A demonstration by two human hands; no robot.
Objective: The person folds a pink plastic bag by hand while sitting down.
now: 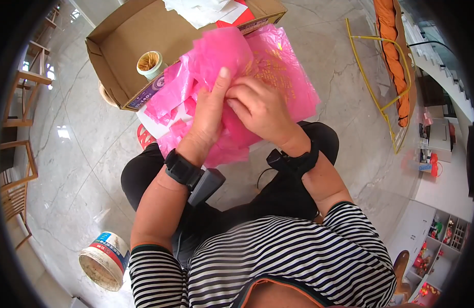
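Note:
Thin pink plastic bags [285,73], some with yellow print, lie piled before me. My left hand [208,107] grips a bunched pink bag [223,48] with the thumb raised along it. Close against it, my right hand [258,106] pinches the same plastic between bent fingers. Part of the gathered plastic is hidden behind both hands. More loose pink plastic [225,154] hangs below the hands, above my knees. A white surface [154,125] shows under the pile at the left.
An open cardboard box [121,34] lies beyond the pile, with a cup of toothpicks [149,63] at its near side and white sheets [200,11] at its far right. A plastic bucket [104,261] lies tipped at lower left. A yellow metal frame [362,69] stands at right.

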